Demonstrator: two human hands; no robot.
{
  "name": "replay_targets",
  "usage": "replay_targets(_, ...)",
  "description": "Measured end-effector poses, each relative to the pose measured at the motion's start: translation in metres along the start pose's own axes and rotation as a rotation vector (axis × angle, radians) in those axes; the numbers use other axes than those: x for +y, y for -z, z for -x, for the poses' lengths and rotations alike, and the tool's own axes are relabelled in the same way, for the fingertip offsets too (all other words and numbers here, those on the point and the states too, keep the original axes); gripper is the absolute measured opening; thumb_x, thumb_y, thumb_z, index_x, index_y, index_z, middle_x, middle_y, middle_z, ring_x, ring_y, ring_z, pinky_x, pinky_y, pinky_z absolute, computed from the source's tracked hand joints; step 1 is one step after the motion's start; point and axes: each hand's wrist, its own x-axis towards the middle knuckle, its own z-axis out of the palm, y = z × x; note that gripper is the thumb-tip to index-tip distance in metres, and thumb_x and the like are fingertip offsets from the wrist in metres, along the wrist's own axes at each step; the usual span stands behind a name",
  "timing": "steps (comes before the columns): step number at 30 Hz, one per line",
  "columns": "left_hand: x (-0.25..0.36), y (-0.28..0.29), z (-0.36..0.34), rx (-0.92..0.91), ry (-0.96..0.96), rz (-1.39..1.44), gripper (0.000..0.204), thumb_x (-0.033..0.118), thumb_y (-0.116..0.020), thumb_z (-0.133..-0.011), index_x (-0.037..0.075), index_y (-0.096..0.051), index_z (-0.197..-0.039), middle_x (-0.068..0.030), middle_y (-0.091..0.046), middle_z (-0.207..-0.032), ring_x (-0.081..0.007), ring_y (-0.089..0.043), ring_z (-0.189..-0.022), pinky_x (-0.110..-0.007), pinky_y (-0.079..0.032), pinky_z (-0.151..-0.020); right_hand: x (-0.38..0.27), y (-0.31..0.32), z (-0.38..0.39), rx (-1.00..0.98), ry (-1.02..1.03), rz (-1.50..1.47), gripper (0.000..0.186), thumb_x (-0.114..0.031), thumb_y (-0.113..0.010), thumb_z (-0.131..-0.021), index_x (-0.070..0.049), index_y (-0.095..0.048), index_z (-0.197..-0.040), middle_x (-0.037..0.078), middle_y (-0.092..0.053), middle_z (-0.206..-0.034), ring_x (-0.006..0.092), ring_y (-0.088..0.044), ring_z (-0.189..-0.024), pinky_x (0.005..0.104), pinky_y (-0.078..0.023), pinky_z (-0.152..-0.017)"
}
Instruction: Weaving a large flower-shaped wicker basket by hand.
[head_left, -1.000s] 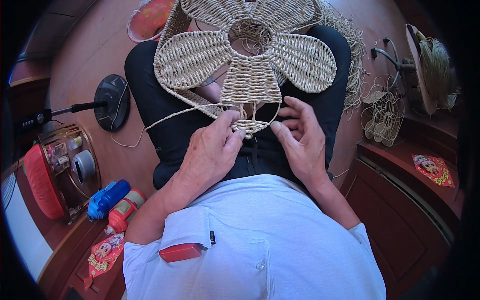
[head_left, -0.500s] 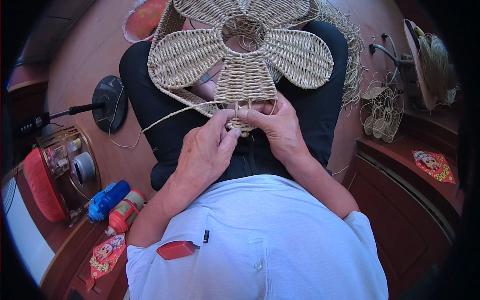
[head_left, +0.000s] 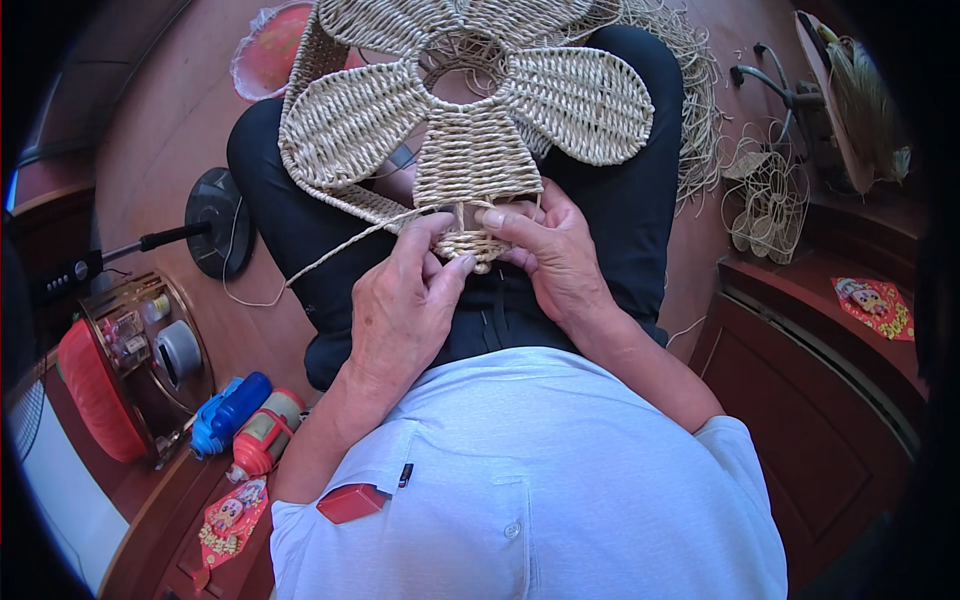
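Starting at our left, the black fan base (head_left: 222, 222) stands on the floor, and past it the long twisted strand (head_left: 345, 248) slants up to the gap in the weaving. We'd want that strand free of the fan, so it feeds without a snag.

Now the left hand (head_left: 392, 305): thumb and fingers are pinched together on the left side of the small woven tip (head_left: 470, 246). That's our anchor, we'd say; a firm, quiet grip here should keep the ribs from splaying.

In the middle sits the woven flower (head_left: 520, 85), propped over the lap between the knees, its lower petal (head_left: 476, 165) pointing straight at us. Between that petal's woven part and its tip, the bare rib (head_left: 460, 215) shows. Rows here call for even tension: pull too hard and the outline may pinch inward, too slack and gaps may open.

And the right hand (head_left: 565, 265)! Thumb pressed in at the gap, fingers curled behind the petal; it's pinching there, though exactly which strand we can't tell. We'd pack each pass snugly against its neighbour. Farther right, loose strands (head_left: 700, 110) lie heaped beside the knee.
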Motion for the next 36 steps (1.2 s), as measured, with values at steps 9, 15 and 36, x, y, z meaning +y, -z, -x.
replay_targets(9,0.009,-0.008,-0.004,0.04,-0.276,-0.131,0.037,0.008,-0.083,-0.097,0.012,-0.071,-0.132,-0.0069,-0.069,-0.079,-0.0215,-0.07,-0.068,-0.037,-0.054,-0.063,0.002,0.014,0.002,0.029,-0.111,-0.158,0.034,-0.009,-0.07,-0.102,0.0,-0.06,-0.133,0.006,-0.074,-0.111,0.0126,-0.07,-0.101,0.0306,-0.057,-0.081)
replay_targets(15,0.016,-0.012,-0.009,-0.015,-0.225,-0.129,0.036,0.011,-0.081,-0.098,0.012,-0.07,-0.132,-0.0095,-0.074,-0.089,-0.0279,-0.076,-0.077,-0.041,-0.059,-0.068,0.004,0.032,-0.008,-0.175,-0.288,-0.565,0.026,-0.016,-0.06,-0.101,-0.005,-0.064,-0.124,0.002,-0.069,-0.101,0.0143,-0.057,-0.088,0.0298,-0.045,-0.073)
replay_targets(36,0.02,-0.047,-0.034,0.045,-0.627,-0.417,0.03,0.007,-0.078,-0.094,0.008,-0.07,-0.123,-0.0102,-0.066,-0.101,-0.0311,-0.067,-0.095,-0.042,-0.057,-0.081,-0.209,0.31,0.088,0.657,0.39,0.024,0.02,-0.006,-0.08,-0.095,-0.018,-0.066,-0.102,-0.011,-0.056,-0.078,0.0012,-0.041,-0.054,0.0209,-0.027,-0.044)
